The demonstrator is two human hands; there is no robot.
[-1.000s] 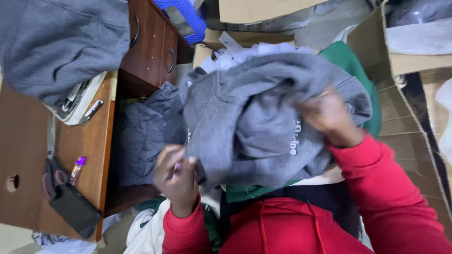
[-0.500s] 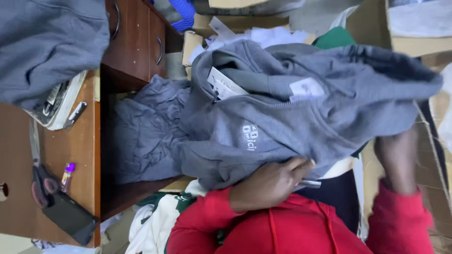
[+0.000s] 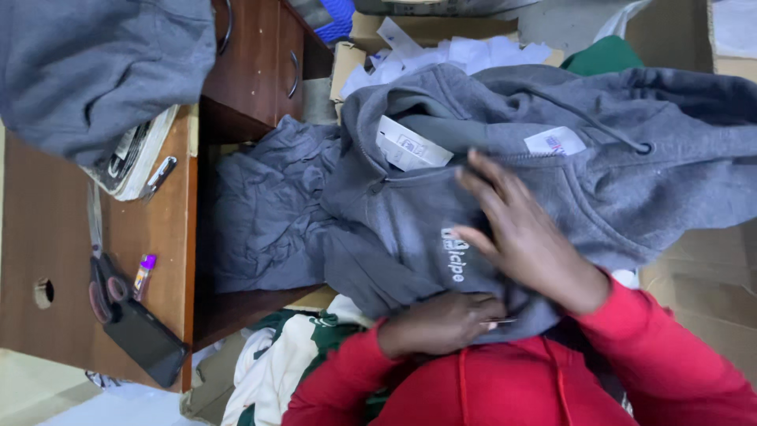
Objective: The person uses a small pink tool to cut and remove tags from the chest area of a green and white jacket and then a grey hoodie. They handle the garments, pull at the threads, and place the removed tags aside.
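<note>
**Grey hoodie spread across my lap, both hands on it**

I have the grey fleece hoodie with a zip front and drawstring hood (image 3: pixel 552 166) lying across the middle of the view, its hood running off to the right and its chest with white printed lettering turned up toward me. A white paper tag (image 3: pixel 412 146) sits at the open collar and a small white sewn label (image 3: pixel 554 142) lies further right near the drawstring eyelet.

My right hand (image 3: pixel 516 229) lies open and flat on the chest of the hoodie, fingers spread and pointing far-left, palm pressing the fabric just right of the lettering. My left hand (image 3: pixel 441 322) is closed on the near hem of the hoodie, the cloth bunched over its knuckles; a thin pale object shows at its fingertips, but I cannot tell what it is. Both my sleeves are red (image 3: pixel 654 355).

To the left of the hoodie a second crumpled grey garment (image 3: pixel 260 213) hangs beside the dark wooden drawer unit (image 3: pixel 264 63). Near it, below the hoodie's hem, lies a cream and green cloth (image 3: pixel 284 367).

Further left is the brown wooden table (image 3: pixel 47 229), carrying a black phone (image 3: pixel 146 343), scissors with dark handles (image 3: pixel 102 292), a small purple-capped tube (image 3: pixel 144 272) and a stack of papers (image 3: pixel 134 158) under another grey garment (image 3: pixel 95 63). Cardboard boxes (image 3: pixel 702 268) stand on the right, and white papers (image 3: pixel 449 55) lie far behind the hoodie.
</note>
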